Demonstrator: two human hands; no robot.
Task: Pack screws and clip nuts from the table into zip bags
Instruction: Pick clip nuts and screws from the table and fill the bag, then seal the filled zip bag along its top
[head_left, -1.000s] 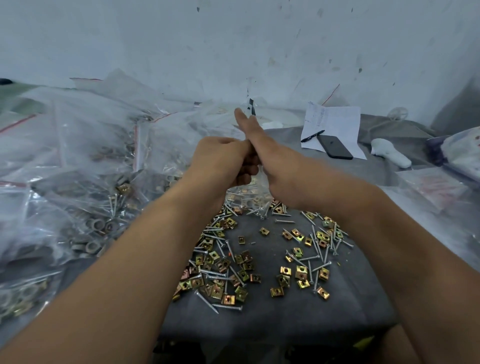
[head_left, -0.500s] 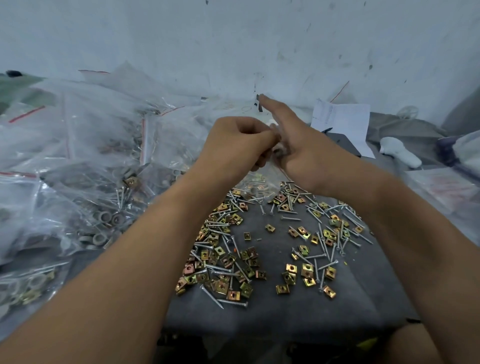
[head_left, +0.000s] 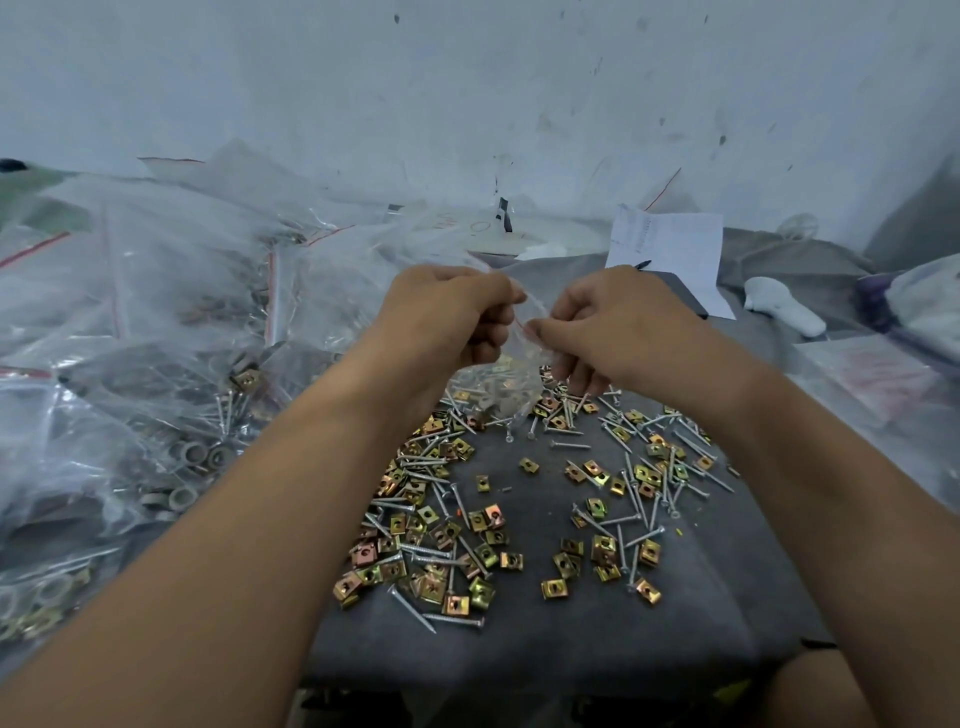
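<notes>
Both hands pinch the top edge of a small clear zip bag (head_left: 506, 384), one at each end: the left hand (head_left: 447, 317) holds the left end with curled fingers, and the right hand (head_left: 618, 322) holds the right end between thumb and fingers. This bag hangs between the hands, above the far part of the table (head_left: 545, 644), and some screws and nuts are visible inside it. Its bottom is just above the far end of the loose pile.

Below the hands, screws (head_left: 457, 618) and yellow clip nuts (head_left: 454, 605) lie scattered on the grey cover of the table, in one thicker group toward the left and one thinner group toward the right. Along the left edge, many filled plastic bags (head_left: 156, 322) are piled up, and hardware shows through them. Near the far right corner lies a sheet of paper (head_left: 670, 249), with a white object (head_left: 779, 306) beside it.
</notes>
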